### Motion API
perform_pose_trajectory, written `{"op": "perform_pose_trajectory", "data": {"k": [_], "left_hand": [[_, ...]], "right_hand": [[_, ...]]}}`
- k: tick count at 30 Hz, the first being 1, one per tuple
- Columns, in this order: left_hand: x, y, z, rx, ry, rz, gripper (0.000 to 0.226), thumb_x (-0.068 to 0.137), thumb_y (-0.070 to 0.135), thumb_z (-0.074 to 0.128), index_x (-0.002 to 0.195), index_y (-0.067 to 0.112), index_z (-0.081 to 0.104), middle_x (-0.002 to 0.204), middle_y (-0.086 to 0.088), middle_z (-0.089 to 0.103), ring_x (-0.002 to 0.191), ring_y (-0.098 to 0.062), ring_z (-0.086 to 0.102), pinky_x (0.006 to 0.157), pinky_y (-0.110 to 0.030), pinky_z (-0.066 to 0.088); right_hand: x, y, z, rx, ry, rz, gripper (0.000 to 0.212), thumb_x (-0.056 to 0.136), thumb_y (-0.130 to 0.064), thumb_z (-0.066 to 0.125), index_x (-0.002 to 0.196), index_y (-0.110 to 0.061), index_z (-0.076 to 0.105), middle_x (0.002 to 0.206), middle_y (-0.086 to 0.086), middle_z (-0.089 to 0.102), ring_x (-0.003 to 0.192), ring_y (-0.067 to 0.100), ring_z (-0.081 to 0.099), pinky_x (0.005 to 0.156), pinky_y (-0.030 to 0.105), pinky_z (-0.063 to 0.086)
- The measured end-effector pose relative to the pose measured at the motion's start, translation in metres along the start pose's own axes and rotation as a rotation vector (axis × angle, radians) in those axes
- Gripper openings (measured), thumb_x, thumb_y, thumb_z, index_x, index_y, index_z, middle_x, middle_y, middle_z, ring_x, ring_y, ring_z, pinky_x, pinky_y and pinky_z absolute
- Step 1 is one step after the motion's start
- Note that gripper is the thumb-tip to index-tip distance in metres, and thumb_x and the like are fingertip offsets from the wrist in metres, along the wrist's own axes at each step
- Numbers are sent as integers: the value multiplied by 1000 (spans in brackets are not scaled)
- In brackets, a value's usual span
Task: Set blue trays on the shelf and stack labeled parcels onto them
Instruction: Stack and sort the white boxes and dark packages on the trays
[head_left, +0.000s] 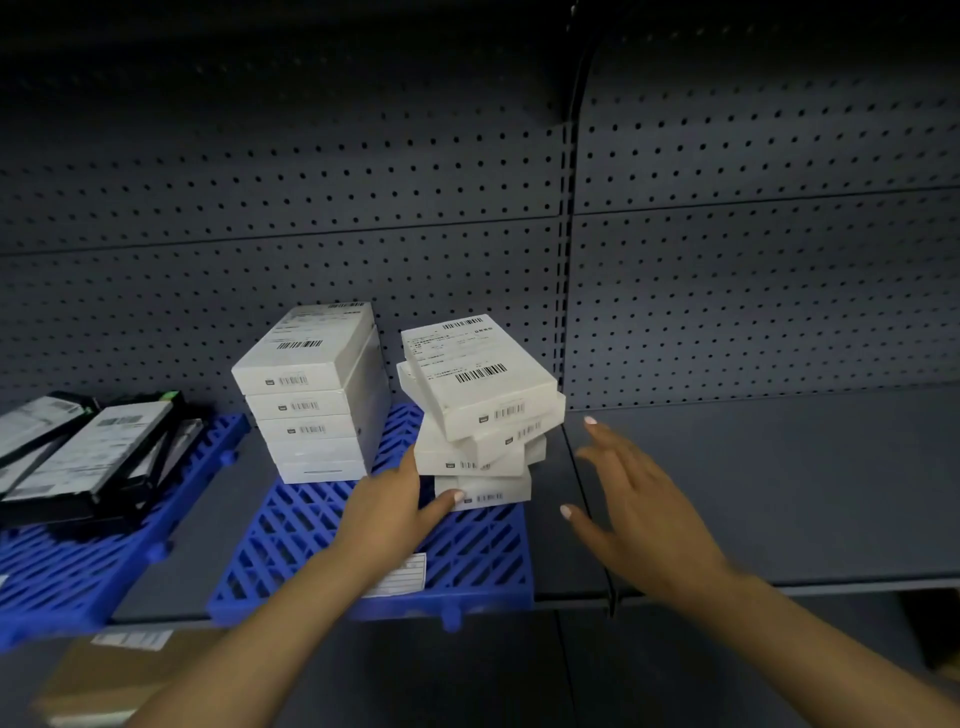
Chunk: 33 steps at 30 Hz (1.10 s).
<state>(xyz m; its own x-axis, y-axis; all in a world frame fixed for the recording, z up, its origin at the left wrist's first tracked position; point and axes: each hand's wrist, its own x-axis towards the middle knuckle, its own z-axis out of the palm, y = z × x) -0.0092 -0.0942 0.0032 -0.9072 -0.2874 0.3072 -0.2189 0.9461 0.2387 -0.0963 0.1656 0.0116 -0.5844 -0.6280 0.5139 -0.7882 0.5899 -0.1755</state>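
Note:
A blue slatted tray (322, 551) lies on the dark shelf (779, 493). On it stand two stacks of white labeled parcels: a neat stack (311, 400) at the back left and a crooked, fanned stack (483, 410) at the right. My left hand (395, 504) rests against the left side of the crooked stack, its thumb touching the bottom parcel's front. To the right of that stack my right hand (634, 493) hovers with fingers spread, touching nothing. A second blue tray (78, 566) at the far left carries black parcels (88, 457).
A pegboard back wall (311, 208) rises behind the shelf, with an upright post (566, 260) just right of the stacks. A brown cardboard box (119, 675) with a white label sits below the shelf edge at lower left. A white label (400, 574) lies on the middle tray's front.

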Motion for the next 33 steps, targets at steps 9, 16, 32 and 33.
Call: {"op": "perform_pose_trajectory", "data": {"k": [9,16,32,33], "left_hand": [[25,-15,5,-47,-38,-13,66,89,57,46,141,19,29,96,0,65,76,-18,61,68,-35,51],[25,-16,14,-287,-82,-41,58,92,44,52,142,22,31,119,10,55,103,-17,57,74,-26,43],[32,-16,22,-360,12,-147,29,96,26,52,118,8,55,106,-10,66,93,-24,60,81,-39,49],[32,-16,22,-361,10,-148,29,96,26,52,118,8,55,106,-10,66,93,-23,60,81,-39,49]], "right_hand": [[33,-10,39,21,-370,149,63,97,-51,36,148,-16,23,154,5,27,140,19,27,113,32,21],[64,-24,63,82,-351,167,29,100,-34,39,109,-11,56,106,8,63,93,22,56,74,31,44],[73,-20,83,83,-296,192,34,101,-38,35,97,-15,59,93,4,66,80,20,61,61,29,44],[72,-20,84,90,-295,194,34,101,-39,35,97,-15,59,93,4,66,80,20,61,62,30,45]]}}
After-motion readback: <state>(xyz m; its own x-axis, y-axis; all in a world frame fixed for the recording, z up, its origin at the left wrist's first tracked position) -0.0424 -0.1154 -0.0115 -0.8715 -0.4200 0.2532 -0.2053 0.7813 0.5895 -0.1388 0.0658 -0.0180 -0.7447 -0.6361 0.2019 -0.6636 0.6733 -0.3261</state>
